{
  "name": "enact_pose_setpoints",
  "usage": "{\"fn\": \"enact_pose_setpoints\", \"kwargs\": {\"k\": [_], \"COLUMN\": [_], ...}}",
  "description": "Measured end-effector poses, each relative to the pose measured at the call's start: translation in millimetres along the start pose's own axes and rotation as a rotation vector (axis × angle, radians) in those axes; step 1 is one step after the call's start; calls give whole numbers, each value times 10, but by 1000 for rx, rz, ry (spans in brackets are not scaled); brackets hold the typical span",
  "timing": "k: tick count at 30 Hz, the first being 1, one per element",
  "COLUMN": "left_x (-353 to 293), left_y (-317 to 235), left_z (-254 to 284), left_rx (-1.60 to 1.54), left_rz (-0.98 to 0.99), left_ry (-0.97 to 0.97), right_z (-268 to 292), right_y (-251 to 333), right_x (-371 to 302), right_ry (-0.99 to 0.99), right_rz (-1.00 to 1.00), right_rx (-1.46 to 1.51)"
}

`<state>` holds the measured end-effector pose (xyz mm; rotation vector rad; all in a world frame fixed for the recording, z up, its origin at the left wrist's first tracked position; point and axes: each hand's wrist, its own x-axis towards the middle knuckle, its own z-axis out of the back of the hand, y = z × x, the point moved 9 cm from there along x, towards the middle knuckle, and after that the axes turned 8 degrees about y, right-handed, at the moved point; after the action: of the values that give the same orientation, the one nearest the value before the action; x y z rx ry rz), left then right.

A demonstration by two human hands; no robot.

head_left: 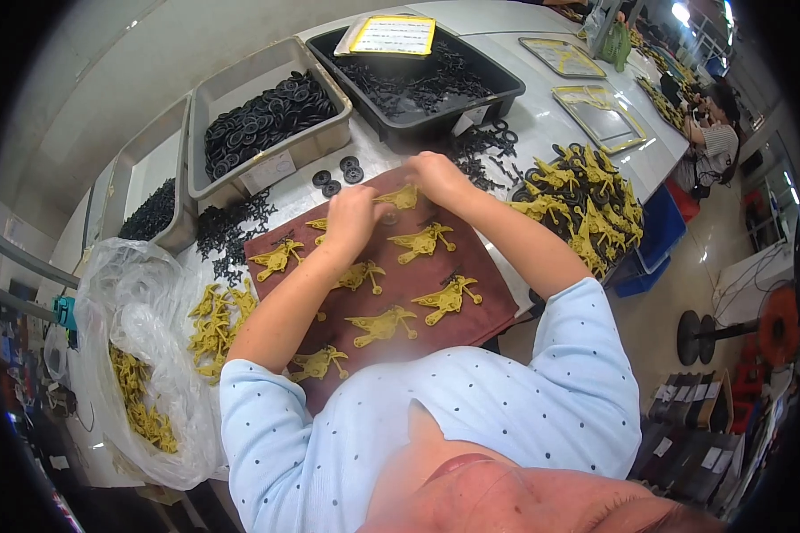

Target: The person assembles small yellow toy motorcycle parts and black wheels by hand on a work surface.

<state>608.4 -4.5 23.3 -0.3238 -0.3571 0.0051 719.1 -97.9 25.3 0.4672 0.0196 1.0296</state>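
On a brown cloth (458, 244) in front of me lie several yellow plastic pieces (422, 242), shaped like small toy motorbike frames, spread in rows. My left hand (354, 218) is at the far side of the cloth, fingers curled and thumb reaching right. Just beyond its fingers sit a few loose black wheels (352, 171). Farther right, my right hand (440, 182) has its fingers bent together at the cloth's far edge. Another yellow frame (403, 197) lies between the hands. Whatever either hand grips is too small or hidden to name.
Beyond the cloth stand a grey bin of black wheels (343, 114) and a dark bin of small black parts (512, 86). Yellow-and-black pieces (587, 200) are heaped on the right. At left is a clear plastic bag (133, 293) with yellow parts. A person (716, 138) sits far right.
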Motion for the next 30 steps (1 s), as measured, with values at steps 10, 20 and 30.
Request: {"fn": "enact_pose_setpoints", "kwargs": {"k": [10,20,30], "left_x": [214,-84,-746], "left_y": [1153,975,600], "left_z": [-108,473,480], "left_rx": [60,143,154], "left_rz": [468,450,319], "left_ry": [158,91,195], "right_z": [-802,-412,-653], "right_y": [425,813,978], "right_x": [963,319,-64], "right_ry": [86,247,366], "right_rz": [-27,146,279], "right_rx": [-15,40,7]}}
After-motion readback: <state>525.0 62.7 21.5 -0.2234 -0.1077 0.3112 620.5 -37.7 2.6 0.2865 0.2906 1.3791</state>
